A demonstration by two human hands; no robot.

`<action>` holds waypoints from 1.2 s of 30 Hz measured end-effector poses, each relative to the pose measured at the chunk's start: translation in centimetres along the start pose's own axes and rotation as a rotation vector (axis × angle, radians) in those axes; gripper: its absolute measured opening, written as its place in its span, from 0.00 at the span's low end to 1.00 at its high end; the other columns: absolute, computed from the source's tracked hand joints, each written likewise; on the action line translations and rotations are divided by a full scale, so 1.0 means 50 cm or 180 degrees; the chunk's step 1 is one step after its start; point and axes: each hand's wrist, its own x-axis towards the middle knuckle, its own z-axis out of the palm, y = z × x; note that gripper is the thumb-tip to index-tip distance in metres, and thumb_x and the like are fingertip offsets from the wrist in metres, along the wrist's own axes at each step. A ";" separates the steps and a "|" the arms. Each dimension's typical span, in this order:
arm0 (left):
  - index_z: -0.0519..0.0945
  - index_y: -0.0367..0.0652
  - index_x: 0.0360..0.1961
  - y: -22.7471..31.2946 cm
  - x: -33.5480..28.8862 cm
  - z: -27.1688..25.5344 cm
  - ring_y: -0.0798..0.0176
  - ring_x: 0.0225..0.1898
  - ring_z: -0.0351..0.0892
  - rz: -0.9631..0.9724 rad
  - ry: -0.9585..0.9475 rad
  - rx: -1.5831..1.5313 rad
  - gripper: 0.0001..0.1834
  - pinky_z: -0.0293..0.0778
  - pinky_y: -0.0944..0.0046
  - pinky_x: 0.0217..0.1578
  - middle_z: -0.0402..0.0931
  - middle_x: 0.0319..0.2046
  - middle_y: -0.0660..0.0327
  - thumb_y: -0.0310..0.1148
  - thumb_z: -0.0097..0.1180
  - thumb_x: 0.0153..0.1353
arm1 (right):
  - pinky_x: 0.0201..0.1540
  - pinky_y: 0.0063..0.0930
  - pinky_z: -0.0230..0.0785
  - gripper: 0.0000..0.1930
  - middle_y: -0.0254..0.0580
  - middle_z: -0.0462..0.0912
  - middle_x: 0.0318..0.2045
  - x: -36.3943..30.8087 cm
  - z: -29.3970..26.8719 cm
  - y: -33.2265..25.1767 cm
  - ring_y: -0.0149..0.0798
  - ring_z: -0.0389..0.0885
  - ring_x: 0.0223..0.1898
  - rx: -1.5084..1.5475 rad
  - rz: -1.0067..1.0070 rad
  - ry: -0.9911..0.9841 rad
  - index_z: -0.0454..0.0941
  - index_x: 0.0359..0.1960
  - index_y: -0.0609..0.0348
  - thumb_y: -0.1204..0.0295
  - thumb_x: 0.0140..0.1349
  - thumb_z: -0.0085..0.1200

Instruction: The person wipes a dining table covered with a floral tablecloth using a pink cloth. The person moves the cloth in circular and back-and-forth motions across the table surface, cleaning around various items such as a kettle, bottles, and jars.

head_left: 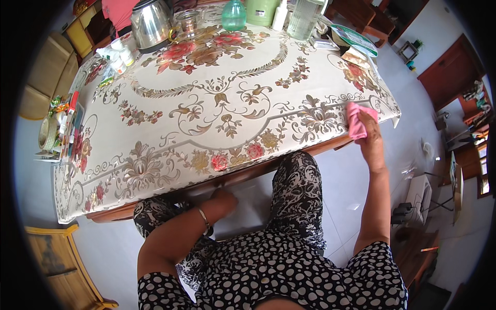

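My right hand presses a folded pink cloth onto the near right part of the table, close to the edge. Its fingers are closed over the cloth. Beneath the cloth lies a cream tablecloth printed with flowers and scrolls. My left hand is low, over my lap and just below the table's near edge, with a bracelet on the wrist. Shadow and blur keep its fingers from showing clearly, and I see nothing held in it.
Along the far side stand a metal kettle, a green bottle, a green container and a clear pitcher. Small white bottles sit at far left. Tape and packets crowd the left edge. A wooden chair is lower left.
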 end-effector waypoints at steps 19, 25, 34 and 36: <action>0.84 0.45 0.27 0.004 -0.010 -0.020 0.52 0.37 0.81 -0.0399 0.0229 -0.0063 0.10 0.74 0.51 0.42 0.82 0.30 0.57 0.38 0.55 0.52 | 0.65 0.42 0.54 0.31 0.52 0.69 0.56 0.113 0.250 -0.642 0.52 0.63 0.61 0.1248 -0.1755 -0.0980 0.65 0.57 0.61 0.67 0.51 0.61; 0.84 0.46 0.28 0.000 -0.010 -0.028 0.52 0.37 0.81 -0.0338 0.1278 0.0414 0.10 0.74 0.52 0.41 0.82 0.31 0.57 0.38 0.56 0.52 | 0.65 0.41 0.52 0.28 0.46 0.71 0.55 0.131 0.322 -0.776 0.47 0.64 0.61 0.1924 -0.2592 -0.0965 0.69 0.54 0.55 0.62 0.51 0.57; 0.84 0.45 0.30 -0.009 -0.012 -0.041 0.50 0.40 0.80 -0.0406 0.0085 0.0071 0.11 0.75 0.52 0.40 0.82 0.32 0.56 0.40 0.58 0.53 | 0.61 0.38 0.60 0.26 0.39 0.77 0.50 0.296 0.363 -0.508 0.44 0.71 0.55 0.1254 -0.1905 -0.0660 0.72 0.53 0.50 0.65 0.50 0.62; 0.84 0.44 0.31 -0.008 -0.009 -0.041 0.49 0.41 0.79 -0.0484 0.0004 -0.0079 0.12 0.75 0.52 0.41 0.82 0.32 0.56 0.41 0.59 0.53 | 0.59 0.37 0.62 0.26 0.43 0.77 0.50 0.310 0.344 -0.410 0.44 0.72 0.54 0.1072 -0.1323 -0.0669 0.72 0.53 0.52 0.64 0.51 0.62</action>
